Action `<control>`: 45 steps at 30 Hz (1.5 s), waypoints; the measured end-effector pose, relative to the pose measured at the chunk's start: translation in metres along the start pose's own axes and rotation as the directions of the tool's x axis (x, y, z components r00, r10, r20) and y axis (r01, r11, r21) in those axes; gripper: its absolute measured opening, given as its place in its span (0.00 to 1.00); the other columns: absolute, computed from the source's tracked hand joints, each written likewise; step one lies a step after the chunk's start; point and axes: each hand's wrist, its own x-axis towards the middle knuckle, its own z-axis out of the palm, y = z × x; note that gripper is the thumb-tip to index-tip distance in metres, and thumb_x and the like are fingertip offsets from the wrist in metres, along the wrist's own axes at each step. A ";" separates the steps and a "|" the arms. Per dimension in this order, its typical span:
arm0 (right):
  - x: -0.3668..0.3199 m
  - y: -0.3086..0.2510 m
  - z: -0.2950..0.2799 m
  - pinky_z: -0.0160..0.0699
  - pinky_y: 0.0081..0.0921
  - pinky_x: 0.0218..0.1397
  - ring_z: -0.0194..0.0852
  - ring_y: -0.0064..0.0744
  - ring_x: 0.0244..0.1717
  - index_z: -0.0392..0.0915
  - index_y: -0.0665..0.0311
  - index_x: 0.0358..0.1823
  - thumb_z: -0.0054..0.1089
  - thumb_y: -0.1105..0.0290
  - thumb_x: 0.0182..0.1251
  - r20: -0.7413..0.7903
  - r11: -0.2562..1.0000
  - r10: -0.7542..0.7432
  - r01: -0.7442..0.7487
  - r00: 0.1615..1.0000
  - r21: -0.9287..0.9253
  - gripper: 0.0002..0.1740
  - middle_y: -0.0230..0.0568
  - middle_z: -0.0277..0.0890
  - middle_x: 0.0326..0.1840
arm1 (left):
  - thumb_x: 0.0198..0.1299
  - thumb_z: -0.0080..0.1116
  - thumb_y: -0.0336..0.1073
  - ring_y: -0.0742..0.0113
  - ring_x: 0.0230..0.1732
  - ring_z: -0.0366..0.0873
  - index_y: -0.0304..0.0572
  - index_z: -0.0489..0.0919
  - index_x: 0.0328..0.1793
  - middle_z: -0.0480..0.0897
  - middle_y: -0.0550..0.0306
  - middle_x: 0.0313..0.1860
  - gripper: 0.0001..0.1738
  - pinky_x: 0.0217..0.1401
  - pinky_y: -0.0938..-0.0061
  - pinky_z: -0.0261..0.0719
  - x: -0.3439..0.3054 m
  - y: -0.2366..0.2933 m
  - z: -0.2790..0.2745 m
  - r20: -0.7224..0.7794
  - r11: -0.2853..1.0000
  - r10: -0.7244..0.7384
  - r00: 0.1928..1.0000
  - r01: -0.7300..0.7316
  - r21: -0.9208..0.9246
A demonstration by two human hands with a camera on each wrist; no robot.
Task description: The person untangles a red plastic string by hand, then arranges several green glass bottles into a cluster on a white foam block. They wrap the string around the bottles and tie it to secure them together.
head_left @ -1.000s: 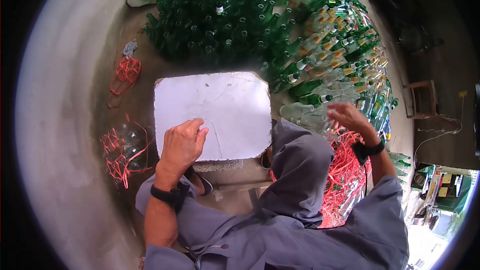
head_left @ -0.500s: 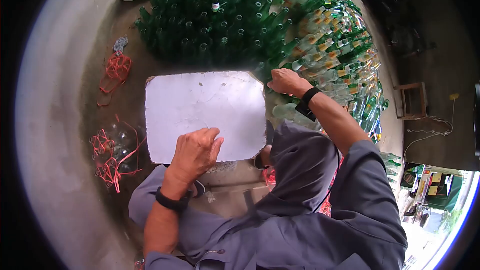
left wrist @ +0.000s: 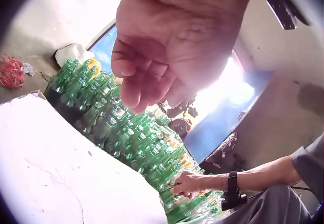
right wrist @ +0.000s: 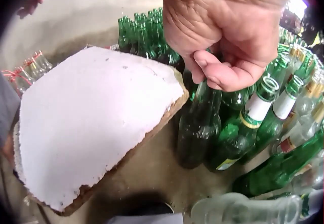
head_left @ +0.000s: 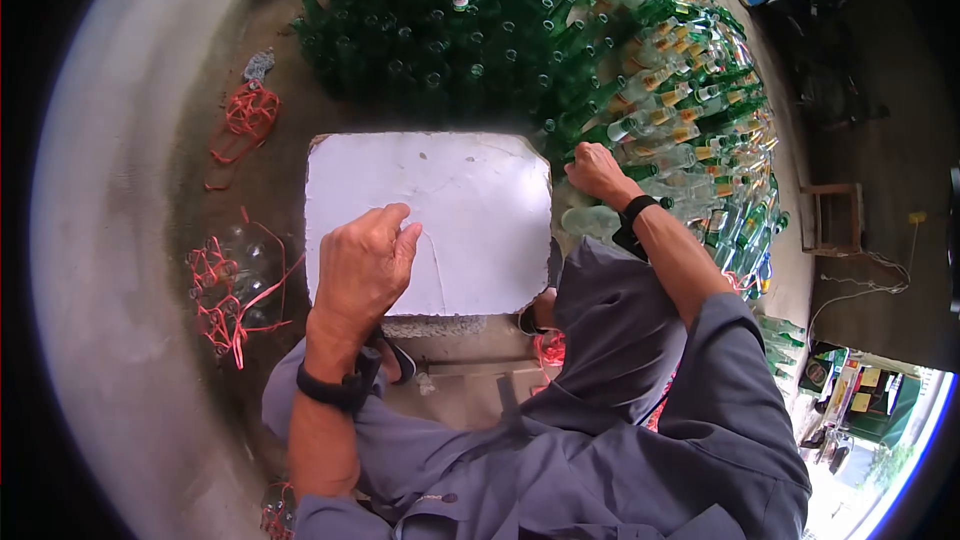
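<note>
A white board (head_left: 480, 230) with chipped edges lies before the person. The left hand (head_left: 365, 260) is over its near left part, its fingers loosely curled and holding nothing, as the left wrist view of the hand (left wrist: 172, 46) shows. Just beyond the board's right edge is the right hand (head_left: 603, 177). In the right wrist view, the right hand's (right wrist: 228, 36) thumb and fingers pinch the neck of a dark green bottle (right wrist: 195, 140), which stands upright among other green bottles. Its mouth is hidden by the hand.
Many green bottles (head_left: 430, 50) stand beyond the board. Clear and green bottles (head_left: 690, 130) lie along the right. Red netting (head_left: 250, 115) and a red-stringed bundle of clear glass (head_left: 240, 290) are on the floor at left. A wooden frame (head_left: 858, 220) is at far right.
The right hand has moved left and away from the person, from above the clear bottles and red strings to the green bottles by the board. The left hand stays over the board.
</note>
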 end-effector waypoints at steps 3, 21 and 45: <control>-0.006 -0.007 -0.018 0.81 0.50 0.45 0.82 0.67 0.42 0.79 0.80 0.27 0.69 0.63 0.56 0.000 1.000 -0.029 0.029 1.000 0.009 0.21 0.70 0.79 0.33 | 0.65 0.64 0.37 0.45 0.32 0.84 0.36 0.84 0.46 0.85 0.43 0.34 0.11 0.35 0.58 0.79 0.001 -0.002 0.001 -0.008 1.000 -0.004 1.000 0.004 0.011; -0.071 -0.092 -0.154 0.80 0.52 0.41 0.79 0.69 0.36 0.78 0.79 0.25 0.55 0.73 0.47 -0.023 0.988 -0.033 0.029 0.999 -0.152 0.12 0.71 0.75 0.30 | 0.65 0.63 0.38 0.48 0.35 0.86 0.36 0.84 0.45 0.86 0.44 0.34 0.12 0.39 0.58 0.82 -0.002 0.001 0.005 0.024 1.000 -0.018 1.000 0.018 0.022; -0.079 -0.244 -0.114 0.81 0.45 0.37 0.80 0.63 0.28 0.83 0.76 0.29 0.65 0.64 0.55 -0.019 0.885 -0.425 0.420 0.905 0.200 0.16 0.65 0.78 0.25 | 0.55 0.62 0.22 0.42 0.45 0.86 0.36 0.78 0.59 0.86 0.39 0.45 0.23 0.49 0.62 0.84 0.013 0.009 0.056 -0.136 0.885 -0.061 0.989 -0.010 -0.466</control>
